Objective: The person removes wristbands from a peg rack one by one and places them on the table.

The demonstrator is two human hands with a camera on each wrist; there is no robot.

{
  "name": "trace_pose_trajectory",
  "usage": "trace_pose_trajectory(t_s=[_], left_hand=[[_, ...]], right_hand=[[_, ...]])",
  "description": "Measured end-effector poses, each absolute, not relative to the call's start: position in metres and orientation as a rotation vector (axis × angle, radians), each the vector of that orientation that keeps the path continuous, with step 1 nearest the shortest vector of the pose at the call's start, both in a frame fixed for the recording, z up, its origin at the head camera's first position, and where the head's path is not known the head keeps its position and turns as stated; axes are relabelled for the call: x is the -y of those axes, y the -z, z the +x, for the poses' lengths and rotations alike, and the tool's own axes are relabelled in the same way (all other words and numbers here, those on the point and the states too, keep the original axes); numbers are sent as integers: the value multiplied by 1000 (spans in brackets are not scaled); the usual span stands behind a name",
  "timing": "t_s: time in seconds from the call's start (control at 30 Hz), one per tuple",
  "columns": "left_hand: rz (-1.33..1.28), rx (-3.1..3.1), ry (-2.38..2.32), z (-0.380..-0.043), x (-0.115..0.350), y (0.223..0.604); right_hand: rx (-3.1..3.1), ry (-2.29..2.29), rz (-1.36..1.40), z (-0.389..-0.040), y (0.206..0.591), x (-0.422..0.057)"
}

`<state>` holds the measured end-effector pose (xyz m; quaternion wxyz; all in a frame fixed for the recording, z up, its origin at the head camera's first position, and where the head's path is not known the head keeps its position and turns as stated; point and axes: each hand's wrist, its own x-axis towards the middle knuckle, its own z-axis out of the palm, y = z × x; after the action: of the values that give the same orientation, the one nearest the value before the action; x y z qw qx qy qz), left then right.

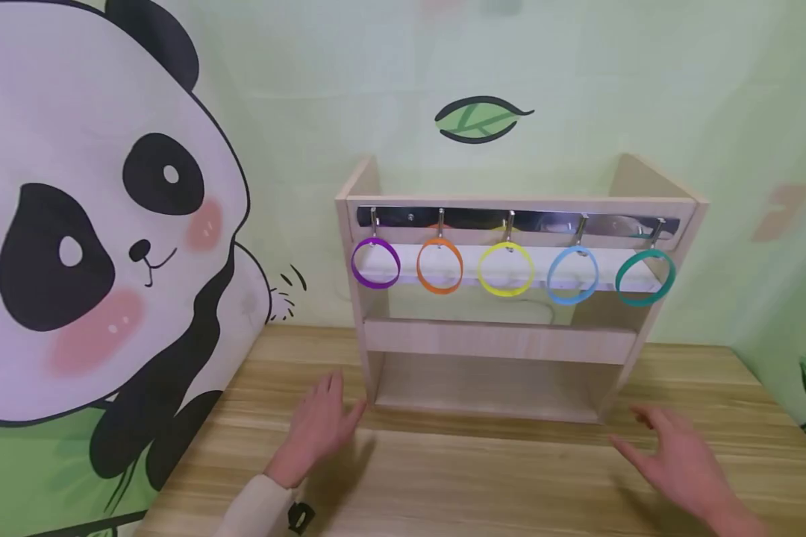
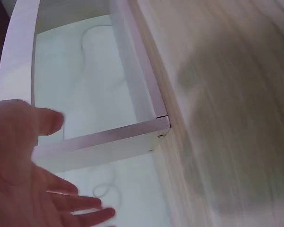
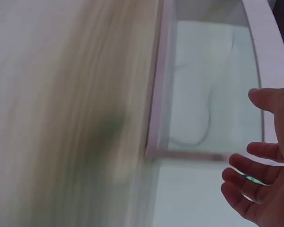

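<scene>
"Plainly empty-handed, you hold your left hand (image 1: pixel 319 429) and right hand (image 1: pixel 688 462) over a brown wood-grain bench (image 1: pixel 470 485), near either lower side of a pale wooden rack (image 1: pixel 497 341). How do your fingers (image 3: pixel 248 170) stand?"

"Your left ones reach out nearly straight, thumb apart; your right ones bend loosely, gripping nothing. Before you, a thin purple ring (image 1: pixel 376 286), orange ring (image 1: pixel 440 291), yellow ring (image 1: pixel 507 294), light blue ring (image 1: pixel 567 302) and teal ring (image 1: pixel 634 302) hang from slim metal hooks (image 1: pixel 440 220) on a shiny metal strip (image 1: pixel 477 218) across the rack's upper front."

"So what could go wrong for you?"

"A knock, most likely. Your left thumb sits so close to the rack's foot that contact can't be ruled out; a careless swing might jolt it and set your rings swaying, perhaps off their hooks."

"And should you reach for one?"

"Tugging straight toward yourself, without freeing the hook, could drag or tip the rack. A wide grasp might also snag a neighbouring ring."
</scene>
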<state>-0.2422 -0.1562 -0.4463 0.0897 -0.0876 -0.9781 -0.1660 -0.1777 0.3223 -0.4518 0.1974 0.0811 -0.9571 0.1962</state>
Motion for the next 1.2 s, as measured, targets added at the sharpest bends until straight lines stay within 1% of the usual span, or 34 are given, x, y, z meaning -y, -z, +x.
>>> trace_pose_trajectory(t_s=[0.17, 0.33, 0.6, 0.87, 1.2], left_hand=[[-285, 2810, 723, -252, 156, 437], [-342, 2691, 917, -262, 155, 420], [-431, 2601, 1008, -282, 152, 394], [-427, 2558, 1092, -299, 142, 371], [-444, 2476, 1196, -311, 136, 359]], right_hand=[[2560, -597, 330, -186, 442, -297], [2541, -682, 355, -192, 430, -270], [2470, -784, 504, -201, 414, -230], [2407, -832, 567, -214, 391, -194], [2406, -928, 649, -226, 366, -158]])
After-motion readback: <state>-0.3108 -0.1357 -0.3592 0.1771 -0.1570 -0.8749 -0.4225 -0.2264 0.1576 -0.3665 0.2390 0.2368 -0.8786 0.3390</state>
